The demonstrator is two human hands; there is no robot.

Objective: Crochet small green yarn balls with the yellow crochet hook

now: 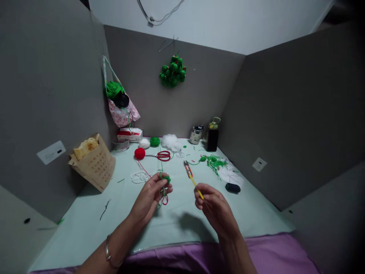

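Note:
My left hand [155,192] is closed in a pinch on a small green crochet piece [167,179]. Green yarn runs up from it toward the green ball [154,141], and red and white strands dangle below the fingers. In my right hand [212,201] is a yellow crochet hook [196,187], its far end pointing up and away, apart from the crochet piece. Just past that end, orange-handled thread snips [188,169] lie on the table. The hook's tip is too small to make out.
Red-handled scissors [163,155], a red yarn ball [139,153] and white stuffing [171,142] lie farther back. At right are green yarn tassels [216,163] and a dark thread spool [232,188]. A paper bag [95,163] leans at left. Grey partitions [205,83] surround the table.

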